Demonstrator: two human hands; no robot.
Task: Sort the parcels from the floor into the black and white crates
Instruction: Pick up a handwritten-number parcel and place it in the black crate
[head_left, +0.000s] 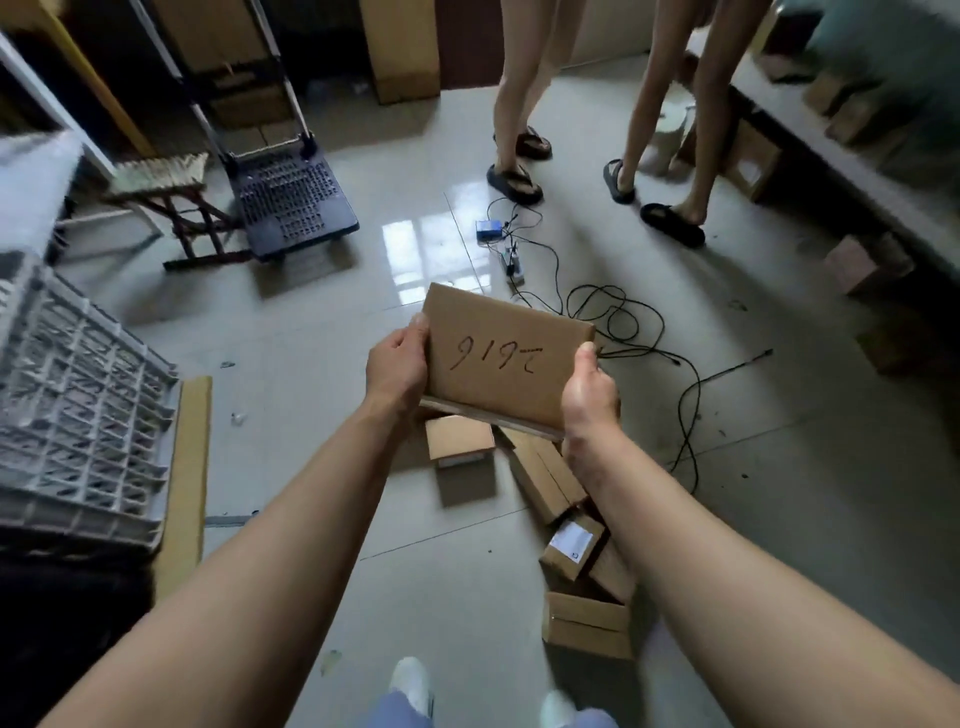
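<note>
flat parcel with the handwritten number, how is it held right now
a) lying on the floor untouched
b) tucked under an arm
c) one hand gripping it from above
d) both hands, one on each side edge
d: the left hand grips the left edge of the parcel and the right hand grips its right edge, lifting it above the floor parcels.

One left hand (395, 364) and one right hand (589, 395); one held parcel (498, 364); at least five loose parcels (460, 439) heaped on the floor (337, 338); one grey crate (78, 395); one trolley (296, 208); one stool (161, 179); two bystanders (519, 78), four sandals (514, 182); one blue device (489, 230).
</note>
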